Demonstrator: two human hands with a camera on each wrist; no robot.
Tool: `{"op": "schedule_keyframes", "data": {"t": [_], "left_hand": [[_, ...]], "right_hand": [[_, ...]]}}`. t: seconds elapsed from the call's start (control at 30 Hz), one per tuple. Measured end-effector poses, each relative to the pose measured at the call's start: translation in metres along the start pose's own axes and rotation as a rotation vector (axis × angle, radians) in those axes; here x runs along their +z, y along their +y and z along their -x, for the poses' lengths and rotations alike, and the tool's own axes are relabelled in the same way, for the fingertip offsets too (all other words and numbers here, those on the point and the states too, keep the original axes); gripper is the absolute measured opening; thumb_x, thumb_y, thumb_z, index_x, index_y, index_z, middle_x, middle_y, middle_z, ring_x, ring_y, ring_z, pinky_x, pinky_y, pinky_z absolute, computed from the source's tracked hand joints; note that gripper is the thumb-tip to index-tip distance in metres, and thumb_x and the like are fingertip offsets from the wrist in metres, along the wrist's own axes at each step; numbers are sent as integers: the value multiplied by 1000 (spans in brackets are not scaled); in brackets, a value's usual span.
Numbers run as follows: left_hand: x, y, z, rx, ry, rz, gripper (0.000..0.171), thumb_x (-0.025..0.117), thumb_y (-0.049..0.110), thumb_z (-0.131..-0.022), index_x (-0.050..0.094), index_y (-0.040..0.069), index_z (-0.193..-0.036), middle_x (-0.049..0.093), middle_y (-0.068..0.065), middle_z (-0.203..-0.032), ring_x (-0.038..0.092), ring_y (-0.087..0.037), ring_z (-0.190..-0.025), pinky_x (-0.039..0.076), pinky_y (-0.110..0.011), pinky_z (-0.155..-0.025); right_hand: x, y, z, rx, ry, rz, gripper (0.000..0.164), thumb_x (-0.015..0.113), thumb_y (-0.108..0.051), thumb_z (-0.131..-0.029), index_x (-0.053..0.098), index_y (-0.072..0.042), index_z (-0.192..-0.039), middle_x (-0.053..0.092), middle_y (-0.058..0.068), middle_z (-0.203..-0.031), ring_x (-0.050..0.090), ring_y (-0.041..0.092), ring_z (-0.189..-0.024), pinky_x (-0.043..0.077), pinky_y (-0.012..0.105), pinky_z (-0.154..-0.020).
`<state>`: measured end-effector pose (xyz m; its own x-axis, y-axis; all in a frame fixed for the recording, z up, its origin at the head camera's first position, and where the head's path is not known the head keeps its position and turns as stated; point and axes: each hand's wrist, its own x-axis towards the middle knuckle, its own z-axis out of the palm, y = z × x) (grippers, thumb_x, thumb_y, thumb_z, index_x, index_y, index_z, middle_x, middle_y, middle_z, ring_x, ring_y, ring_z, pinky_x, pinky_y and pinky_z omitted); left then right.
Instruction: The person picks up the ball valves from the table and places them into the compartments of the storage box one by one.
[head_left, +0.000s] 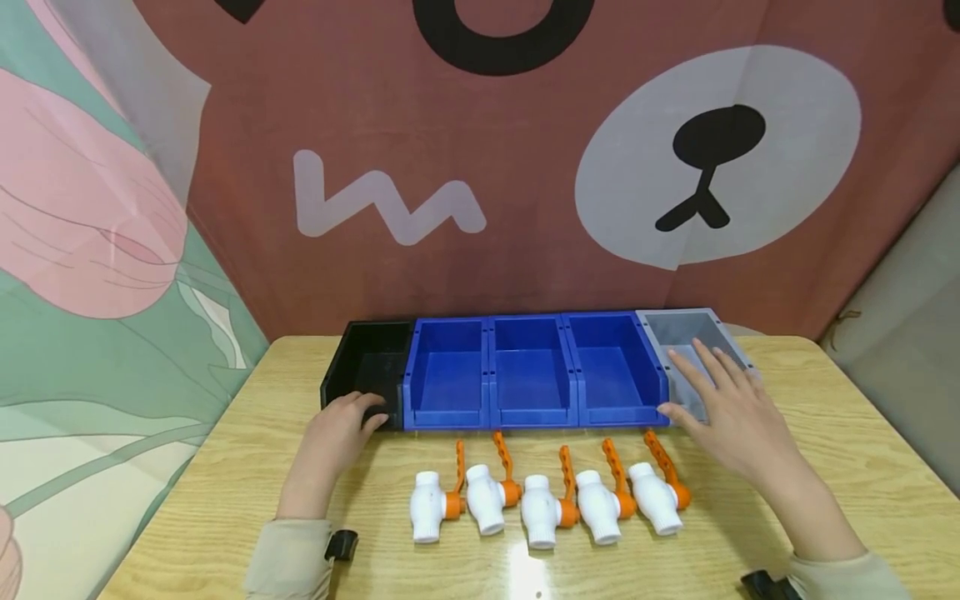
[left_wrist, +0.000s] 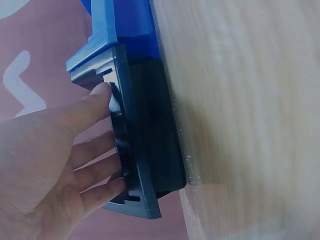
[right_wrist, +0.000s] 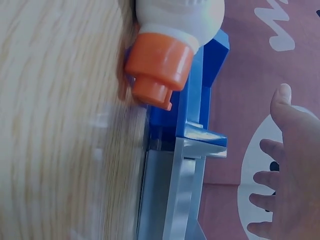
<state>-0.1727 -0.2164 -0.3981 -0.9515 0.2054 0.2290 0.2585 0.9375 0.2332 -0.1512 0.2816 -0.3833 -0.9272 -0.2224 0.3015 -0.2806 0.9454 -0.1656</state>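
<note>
My left hand (head_left: 341, 429) rests at the front rim of the black bin (head_left: 372, 342) at the row's left end. In the left wrist view its thumb and fingers reach the black rim, and some fingertips are hidden behind it. My right hand (head_left: 738, 412) is spread over the grey bin (head_left: 678, 317) at the right end, fingers straight and holding nothing. From the head view I cannot tell whether it touches that bin; the right wrist view shows it apart from the rim. Several white valves with orange handles, among them a middle valve (head_left: 539, 508), lie before the bins.
Between the black and grey bins stand a left blue bin (head_left: 450, 417), a middle blue bin (head_left: 532, 415) and a right blue bin (head_left: 622, 414). They share a wooden table (head_left: 210, 500), with a printed cloth (head_left: 525, 275) hanging close behind.
</note>
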Motion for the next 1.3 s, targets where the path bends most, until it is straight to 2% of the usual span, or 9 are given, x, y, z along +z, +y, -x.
{"op": "schedule_keyframes", "data": {"t": [0.23,0.47,0.83,1.13,1.3], "left_hand": [[1,-5,-5,28,-5,11,18,72,19,-92,74,6,-105,69,-11,-100,67,-34,-96,54,-51,-83],[1,-9,-9,4,-53,36,16,72,19,-92,74,7,-102,71,-10,-102,67,-33,-97,54,-50,-85],[2,-8,-6,-5,-48,32,13,72,19,-92,74,8,-97,69,-8,-94,67,-31,-91,55,-48,-81],[3,-10,-6,-13,-42,40,12,73,21,-91,74,10,-97,70,-7,-95,67,-30,-91,55,-49,-80],[3,-12,-7,-20,-38,49,13,73,21,-91,74,10,-97,70,-6,-96,67,-30,-91,55,-50,-80]], "right_hand": [[-6,-10,0,2,-72,-66,75,53,-51,-99,21,-20,-159,15,21,-162,19,53,-141,20,77,-102],[-11,-20,4,20,-98,-103,73,52,-53,-99,24,-21,-159,21,21,-160,28,57,-135,24,78,-99],[-27,-25,15,-17,-19,-95,70,61,-47,-96,34,-22,-156,33,19,-156,41,55,-127,34,77,-91],[-23,-32,26,-24,-42,-81,68,63,-49,-95,42,-18,-152,41,19,-151,45,51,-126,35,74,-93],[-17,-34,30,-74,-10,-73,65,67,-47,-92,49,-17,-147,47,16,-147,49,47,-124,38,70,-93]]}}
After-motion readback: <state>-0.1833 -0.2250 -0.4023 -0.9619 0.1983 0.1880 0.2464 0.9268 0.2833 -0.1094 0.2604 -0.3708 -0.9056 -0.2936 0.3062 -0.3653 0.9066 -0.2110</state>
